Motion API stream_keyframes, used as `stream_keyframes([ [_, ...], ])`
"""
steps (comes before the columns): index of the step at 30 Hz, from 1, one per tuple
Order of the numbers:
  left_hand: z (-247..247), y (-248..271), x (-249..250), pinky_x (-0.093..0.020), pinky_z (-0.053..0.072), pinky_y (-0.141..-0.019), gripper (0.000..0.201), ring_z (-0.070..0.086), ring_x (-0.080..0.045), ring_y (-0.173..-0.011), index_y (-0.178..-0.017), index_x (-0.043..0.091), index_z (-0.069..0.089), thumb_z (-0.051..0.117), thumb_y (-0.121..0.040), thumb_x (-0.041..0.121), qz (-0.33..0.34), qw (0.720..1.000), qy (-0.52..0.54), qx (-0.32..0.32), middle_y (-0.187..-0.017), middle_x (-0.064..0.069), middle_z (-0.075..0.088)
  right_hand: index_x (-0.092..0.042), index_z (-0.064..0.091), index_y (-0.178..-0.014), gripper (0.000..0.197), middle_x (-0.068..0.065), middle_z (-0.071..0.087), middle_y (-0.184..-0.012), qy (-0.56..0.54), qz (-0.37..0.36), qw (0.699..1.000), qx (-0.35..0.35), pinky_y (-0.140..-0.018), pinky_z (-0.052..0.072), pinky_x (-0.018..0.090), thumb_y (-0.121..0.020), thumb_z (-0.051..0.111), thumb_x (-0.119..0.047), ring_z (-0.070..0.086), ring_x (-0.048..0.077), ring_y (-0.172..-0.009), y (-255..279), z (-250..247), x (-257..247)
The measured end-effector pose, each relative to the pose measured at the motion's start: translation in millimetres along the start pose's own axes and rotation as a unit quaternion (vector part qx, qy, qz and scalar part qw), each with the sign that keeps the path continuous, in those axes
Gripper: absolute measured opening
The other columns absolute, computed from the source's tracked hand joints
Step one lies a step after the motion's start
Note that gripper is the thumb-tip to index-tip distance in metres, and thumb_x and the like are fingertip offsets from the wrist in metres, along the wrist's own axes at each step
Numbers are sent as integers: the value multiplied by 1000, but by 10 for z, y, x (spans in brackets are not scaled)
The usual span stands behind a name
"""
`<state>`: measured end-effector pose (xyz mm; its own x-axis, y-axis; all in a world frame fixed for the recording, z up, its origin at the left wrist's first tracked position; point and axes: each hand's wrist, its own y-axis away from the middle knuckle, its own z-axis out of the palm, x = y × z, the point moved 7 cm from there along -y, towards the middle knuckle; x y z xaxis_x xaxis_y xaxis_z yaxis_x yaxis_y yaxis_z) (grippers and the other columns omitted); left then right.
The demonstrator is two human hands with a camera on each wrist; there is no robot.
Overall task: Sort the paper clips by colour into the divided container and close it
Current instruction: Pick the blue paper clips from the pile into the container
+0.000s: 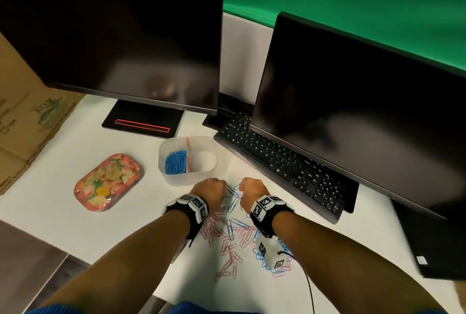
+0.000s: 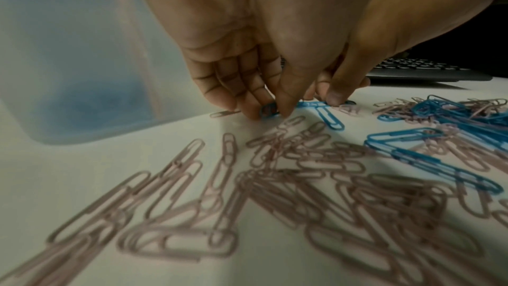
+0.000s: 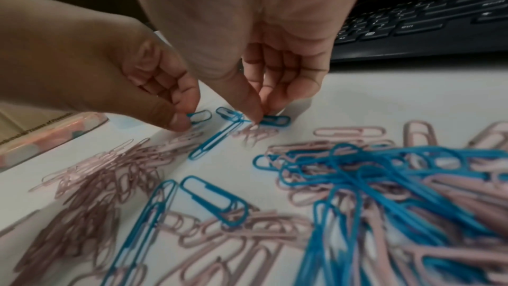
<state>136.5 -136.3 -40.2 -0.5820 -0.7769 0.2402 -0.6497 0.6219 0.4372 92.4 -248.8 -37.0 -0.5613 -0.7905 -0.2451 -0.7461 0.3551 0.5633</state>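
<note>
Pink and blue paper clips (image 1: 228, 231) lie mixed on the white desk in front of me. The translucent divided container (image 1: 201, 177) stands just beyond them, with blue clips (image 1: 175, 162) in its left compartment beside a pink divider (image 1: 187, 153); no clips show in the right one. My left hand (image 2: 270, 112) pinches a blue clip (image 2: 267, 110) against the desk at the pile's far edge. Close beside it, my right hand (image 3: 261, 116) pinches another blue clip (image 3: 276, 120) with thumb and fingers. A third blue clip (image 3: 211, 144) lies between the hands.
A floral lid (image 1: 107, 185) lies left of the container. A black keyboard (image 1: 282, 162) runs along the right, under the right-hand monitor (image 1: 365, 112). A second monitor (image 1: 113, 44) stands behind on its base (image 1: 142, 122). A cardboard box (image 1: 25, 124) stands at the far left.
</note>
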Motion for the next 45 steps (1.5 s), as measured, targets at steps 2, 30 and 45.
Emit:
stream_keyframes([
  [2,-38,-17,-1,-38,48,-82,25,59,-30,-100,-112,14,53,49,-87,10,0,999,30,11,-110,-11,62,-11,59,-116,36,13,61,-119,3,-3,1000,-4,-86,55,33,-82,63,-3,63,29,-105,5,10,4],
  [30,24,-188,88,-34,45,-76,26,61,-31,-98,-115,15,52,51,-89,11,0,997,70,10,-105,-12,64,-21,60,-94,17,3,50,-116,73,-111,991,22,-87,50,30,-89,49,-9,57,22,-105,-27,-73,148],
  [45,89,-43,-11,-23,38,-62,7,53,-16,-72,-74,22,55,58,-80,19,-105,924,367,29,-72,5,57,-15,63,-99,24,9,61,-106,115,-211,970,13,-80,49,30,-82,54,0,57,27,-103,-168,-65,-157],
])
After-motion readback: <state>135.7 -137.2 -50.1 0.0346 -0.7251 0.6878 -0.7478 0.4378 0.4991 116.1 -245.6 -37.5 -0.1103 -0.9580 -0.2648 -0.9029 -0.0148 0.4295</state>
